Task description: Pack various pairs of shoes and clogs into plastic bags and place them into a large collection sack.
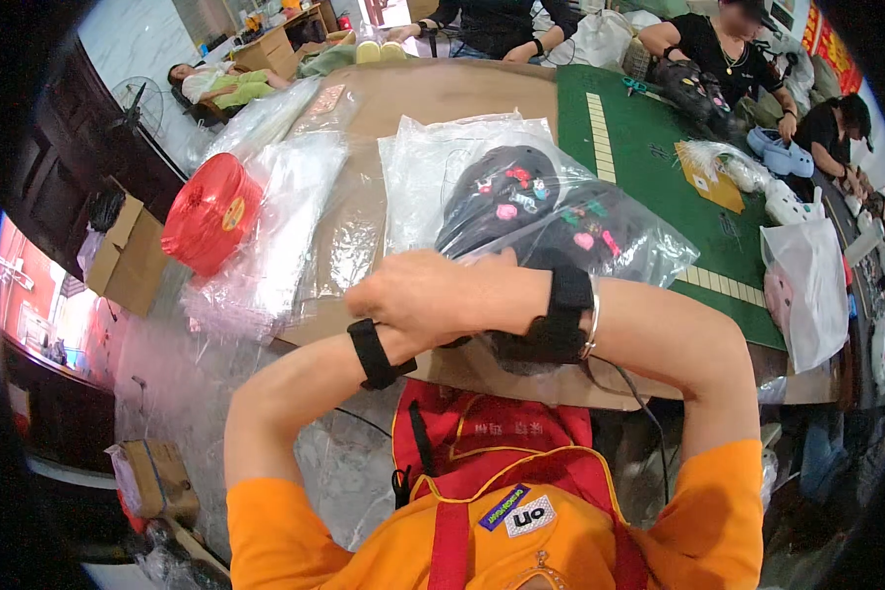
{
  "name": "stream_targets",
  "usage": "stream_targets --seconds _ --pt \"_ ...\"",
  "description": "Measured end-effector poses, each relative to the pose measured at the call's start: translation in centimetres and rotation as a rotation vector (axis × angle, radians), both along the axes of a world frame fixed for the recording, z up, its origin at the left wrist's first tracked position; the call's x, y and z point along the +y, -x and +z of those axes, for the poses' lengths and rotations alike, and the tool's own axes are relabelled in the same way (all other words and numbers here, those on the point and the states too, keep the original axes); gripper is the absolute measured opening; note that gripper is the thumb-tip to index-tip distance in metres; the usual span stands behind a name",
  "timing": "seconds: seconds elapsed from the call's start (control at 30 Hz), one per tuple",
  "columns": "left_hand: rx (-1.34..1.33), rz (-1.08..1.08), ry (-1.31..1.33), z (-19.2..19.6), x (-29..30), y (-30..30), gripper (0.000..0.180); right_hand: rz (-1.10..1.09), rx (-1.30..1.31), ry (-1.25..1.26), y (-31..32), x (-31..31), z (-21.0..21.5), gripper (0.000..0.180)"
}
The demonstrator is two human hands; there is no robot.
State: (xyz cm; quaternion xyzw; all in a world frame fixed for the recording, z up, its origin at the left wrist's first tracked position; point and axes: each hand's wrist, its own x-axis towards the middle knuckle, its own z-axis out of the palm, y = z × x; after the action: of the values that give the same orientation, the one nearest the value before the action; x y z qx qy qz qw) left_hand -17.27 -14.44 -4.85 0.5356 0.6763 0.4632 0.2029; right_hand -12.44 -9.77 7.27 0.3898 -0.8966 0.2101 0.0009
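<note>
The right hand [433, 295] lies across the body at the near edge of the brown counter [442, 93], with its wrist crossing over the left forearm. Its fingers are curled, with the knuckles facing up; what they close on cannot be told, because the palm side is hidden. The left hand [521, 339] is almost fully hidden under the right wrist and a black wrist strap [565, 305]; the state of its fingers cannot be told. A second black strap [369, 354] wraps the other forearm.

The clear plastic bag holding a pair of black clog shoes with coloured charms [551, 211] lies on the counter directly beyond the crossed hands, with its near end meeting them at the near edge. Whether either hand grips this bag cannot be confirmed.

A stack of empty clear plastic bags [285, 216] lies toward the left edge of the counter. A red spool of flat plastic twine [209, 211] rests at the left edge beside the stack. A green mat [659, 187] covers the right part of the counter. Other persons work at the far and right edges.
</note>
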Motion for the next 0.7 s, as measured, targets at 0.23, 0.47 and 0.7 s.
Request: stream_targets --seconds 0.23,0.47,0.7 --pt "0.336 0.005 0.257 3.7 -5.0 -2.7 0.034 0.236 -0.297 0.192 3.1 -1.6 -0.6 0.023" --pt "0.464 0.016 0.501 6.9 -1.4 -2.1 0.034 -0.066 -0.172 0.169 0.3 -5.1 -2.9 0.023" --pt "0.489 0.029 0.793 6.3 -0.1 -1.3 0.035 -0.277 -0.168 0.3 -1.4 -4.4 -2.8 0.025"
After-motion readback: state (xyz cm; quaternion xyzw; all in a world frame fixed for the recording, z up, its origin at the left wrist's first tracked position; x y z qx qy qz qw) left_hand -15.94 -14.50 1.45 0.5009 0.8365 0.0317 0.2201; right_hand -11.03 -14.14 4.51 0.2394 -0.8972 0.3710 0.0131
